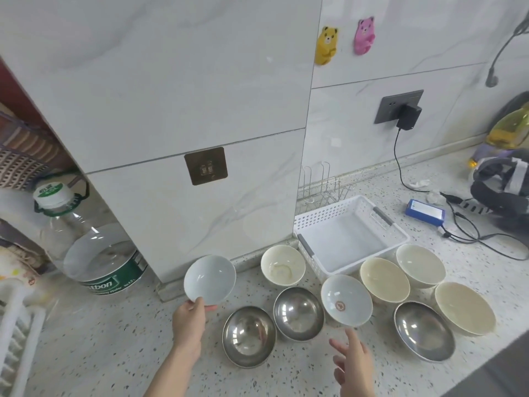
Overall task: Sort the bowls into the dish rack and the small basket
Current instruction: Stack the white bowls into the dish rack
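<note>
My left hand point(189, 319) grips the near rim of a pale blue bowl point(210, 277) and holds it tilted above the counter. My right hand point(353, 365) hovers open, its index finger just below a white bowl with a red mark point(346, 299). Three steel bowls point(249, 336) point(298, 312) point(423, 330) and several cream bowls point(282, 265) point(384, 279) point(420, 265) point(465, 308) stand on the counter. The white perforated small basket point(309, 222) is empty behind them. A wire dish rack point(320, 187) stands against the wall behind the basket.
A large water bottle point(97, 247) stands at the left by the tiled pillar. A white rack edge point(17, 325) shows at the far left. A blue box point(425, 212), cables and a dark bag point(503, 190) lie at the right. A charger point(408, 116) sits in the wall socket.
</note>
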Demonstrator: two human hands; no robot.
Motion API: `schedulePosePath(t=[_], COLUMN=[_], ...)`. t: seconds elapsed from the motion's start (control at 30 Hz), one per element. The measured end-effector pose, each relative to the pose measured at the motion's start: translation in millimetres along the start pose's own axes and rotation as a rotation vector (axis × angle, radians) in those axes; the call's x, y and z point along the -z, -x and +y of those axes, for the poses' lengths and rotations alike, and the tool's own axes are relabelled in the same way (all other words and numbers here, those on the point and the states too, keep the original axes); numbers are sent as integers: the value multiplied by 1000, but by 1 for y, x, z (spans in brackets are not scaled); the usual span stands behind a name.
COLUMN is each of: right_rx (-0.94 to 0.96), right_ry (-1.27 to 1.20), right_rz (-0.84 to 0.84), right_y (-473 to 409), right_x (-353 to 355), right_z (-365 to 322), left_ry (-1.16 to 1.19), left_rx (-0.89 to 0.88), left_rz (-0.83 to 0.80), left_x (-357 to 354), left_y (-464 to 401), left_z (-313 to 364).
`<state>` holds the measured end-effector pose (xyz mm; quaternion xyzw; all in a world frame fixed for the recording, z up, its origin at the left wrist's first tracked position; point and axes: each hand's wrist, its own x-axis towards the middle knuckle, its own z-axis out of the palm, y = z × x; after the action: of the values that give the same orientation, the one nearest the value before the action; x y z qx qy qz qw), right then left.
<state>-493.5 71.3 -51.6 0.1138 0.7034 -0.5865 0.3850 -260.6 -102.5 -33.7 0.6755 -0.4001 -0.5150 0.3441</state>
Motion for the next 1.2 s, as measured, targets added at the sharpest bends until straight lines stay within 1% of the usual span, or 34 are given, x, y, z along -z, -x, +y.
schedulePosePath(t=[0.17, 0.37, 0.5, 0.63, 0.77, 0.87, 0.97, 1.2], right_rx=[-39, -74, -72, -40, 25, 79, 114, 188], right_ry=[-34, -102, -140, -191, -278, -330, -330, -234], right_rz=[-67, -79, -14, 75, 175, 207, 169, -41], right_y=[-6, -12, 0, 21, 53, 82, 114, 186], right_x=[-1, 0, 1, -1, -7, -19, -41, -105], right_z=[-17, -23, -19, -9, 0, 8, 13, 39], left_ry=[86, 101, 126, 124, 132, 123, 115, 173], left_rx=[45, 57, 61, 26, -2, -37, -79, -124], left_rz=[11, -2, -9, -35, -88, -131, -139, -94], left_x=[13, 31, 47, 66, 92, 118, 150, 241], left_y=[15, 35, 43, 47, 53, 58, 60, 61], left_z=[-3, -12, -14, -12, -7, 0, 7, 16])
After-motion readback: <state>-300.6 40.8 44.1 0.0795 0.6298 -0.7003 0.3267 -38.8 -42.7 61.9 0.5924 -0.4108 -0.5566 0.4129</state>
